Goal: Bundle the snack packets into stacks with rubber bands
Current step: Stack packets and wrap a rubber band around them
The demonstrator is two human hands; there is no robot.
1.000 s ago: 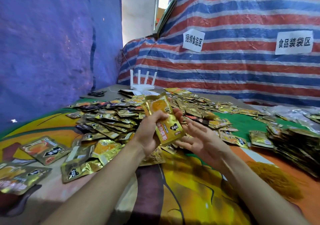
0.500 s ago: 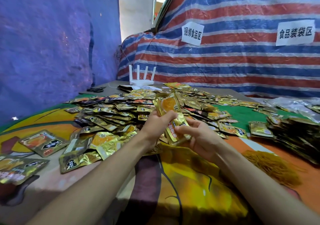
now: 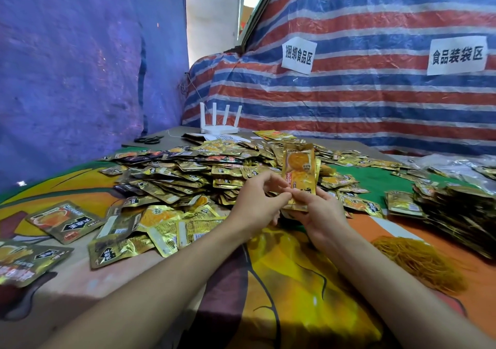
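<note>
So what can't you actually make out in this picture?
All in the head view:
How many packets are in the held stack: it faces the camera flat.
Whether it is banded: the left hand and right hand cover its lower end.
How far the stacks on the right run: cut off by the right edge.
The scissors in detail: too small and dark.

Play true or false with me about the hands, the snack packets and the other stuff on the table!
The left hand and right hand hold a packet stack upright. True.
The rubber bands lie beside the left arm. False: the rubber bands lie right of the right arm.
The white router has four antennas. True.
The scissors are in the right hand. False: the scissors lie far back left, near the blue wall.
</note>
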